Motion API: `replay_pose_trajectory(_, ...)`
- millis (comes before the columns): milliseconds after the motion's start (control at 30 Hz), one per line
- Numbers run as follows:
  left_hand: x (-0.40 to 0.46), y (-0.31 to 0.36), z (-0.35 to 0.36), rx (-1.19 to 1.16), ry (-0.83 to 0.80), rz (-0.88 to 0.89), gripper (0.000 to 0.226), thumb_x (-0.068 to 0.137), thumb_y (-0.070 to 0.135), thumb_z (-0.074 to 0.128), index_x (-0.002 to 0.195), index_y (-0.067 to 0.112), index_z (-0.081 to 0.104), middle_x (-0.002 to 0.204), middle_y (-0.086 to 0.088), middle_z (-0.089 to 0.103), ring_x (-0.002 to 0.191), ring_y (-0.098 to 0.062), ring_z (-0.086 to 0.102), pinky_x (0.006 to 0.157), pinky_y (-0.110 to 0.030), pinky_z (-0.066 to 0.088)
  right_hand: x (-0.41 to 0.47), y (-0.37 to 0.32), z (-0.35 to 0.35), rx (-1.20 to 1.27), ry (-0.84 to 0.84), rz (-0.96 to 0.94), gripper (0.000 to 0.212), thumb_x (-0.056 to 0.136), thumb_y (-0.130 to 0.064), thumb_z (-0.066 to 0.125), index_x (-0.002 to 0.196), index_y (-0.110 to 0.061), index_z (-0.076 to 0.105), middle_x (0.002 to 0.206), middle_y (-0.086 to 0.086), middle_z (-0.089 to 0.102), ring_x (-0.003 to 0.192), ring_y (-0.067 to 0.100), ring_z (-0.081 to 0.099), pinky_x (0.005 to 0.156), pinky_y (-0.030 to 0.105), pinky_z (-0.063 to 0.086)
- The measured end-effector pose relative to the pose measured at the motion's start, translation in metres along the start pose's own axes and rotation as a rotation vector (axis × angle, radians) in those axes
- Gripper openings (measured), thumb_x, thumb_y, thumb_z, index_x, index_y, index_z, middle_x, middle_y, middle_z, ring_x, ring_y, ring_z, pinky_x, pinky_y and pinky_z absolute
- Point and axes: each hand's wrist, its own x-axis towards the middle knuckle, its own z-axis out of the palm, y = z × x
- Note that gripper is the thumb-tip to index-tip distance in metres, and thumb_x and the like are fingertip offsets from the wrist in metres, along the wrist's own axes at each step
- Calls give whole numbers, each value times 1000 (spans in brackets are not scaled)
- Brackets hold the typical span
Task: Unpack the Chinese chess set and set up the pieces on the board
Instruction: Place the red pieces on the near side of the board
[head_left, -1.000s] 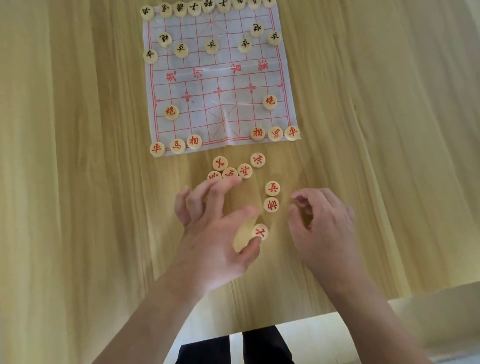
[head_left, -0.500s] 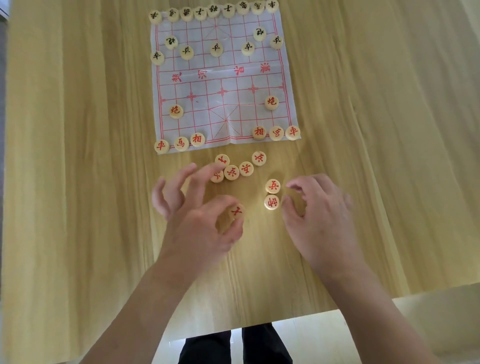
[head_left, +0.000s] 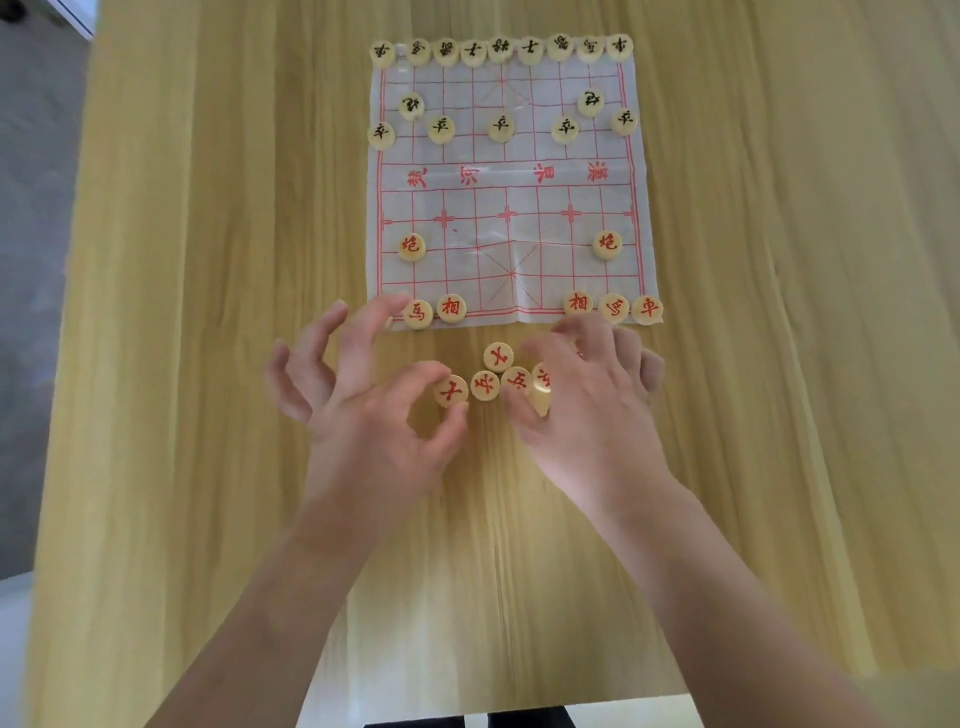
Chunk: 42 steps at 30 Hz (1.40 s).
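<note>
Here, nearest me first:

My left hand (head_left: 363, 415): thumb and forefinger pinch one red-marked piece (head_left: 451, 391), held just short of the board; my other fingers fan out apart, and their tips reach the board's near left corner.

My right hand (head_left: 582, 410): fingers curled over the loose pieces. My thumb lies against a pale piece (head_left: 541, 397) at the right end of the cluster, but I cannot tell whether I am really gripping it.

Loose pieces (head_left: 498, 376): red-marked discs on the bare table (head_left: 208, 364) between my hands, touching each other, just short of the board.

Board (head_left: 506, 182): a thin white sheet with a red grid, flat on the table beyond my hands.

Near row (head_left: 613, 307): red pieces sit along the edge closest to me, two visible left, three right, with the middle open.

Red cannons (head_left: 412, 246): one on each side, further in.

Black side (head_left: 501, 49): nine pieces line the far edge; two cannons and five soldiers stand in front of them.
</note>
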Motion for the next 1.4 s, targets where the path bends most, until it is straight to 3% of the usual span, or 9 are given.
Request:
replay_pose_trajectory(333,18,-13,5,8,20,30,18,73,43,80,83,28,78,146,6,45,141,-31,22,105,-68,19,27,-24,7,-149,-37,148,46,84,-63,48,101,-22,63,111,-2,45,107,25,36,90,37,17)
replay_pose_trajectory(500,30,-19,6,4,42,7,18,72,44,79,80,28,75,146,11,39,141,-29,20,111,-63,11,28,-29,6,-164,-29,158,33,84,-49,51,95,-21,63,106,-2,45,102,24,39,85,35,16)
replay_pose_trajectory(733,55,-7,19,-15,79,41,14,74,44,77,77,31,74,145,6,42,140,-32,22,107,-67,16,40,-13,-11,-55,67,173,23,81,-41,57,98,-26,65,105,-6,50,101,20,43,86,33,18)
replay_pose_trajectory(967,66,1,43,47,50,66,22,77,54,70,77,32,69,147,6,35,142,-29,22,113,-63,6,58,12,-15,-90,32,91,20,78,-35,63,97,-29,66,115,-5,48,104,20,37,87,33,19)
replay_pose_trajectory(1400,71,-8,51,86,1,105,34,72,64,69,82,31,69,146,2,33,140,-31,22,112,-63,8,60,7,-6,-128,8,56,26,79,-25,65,105,-29,64,120,-5,48,110,23,42,87,33,17)
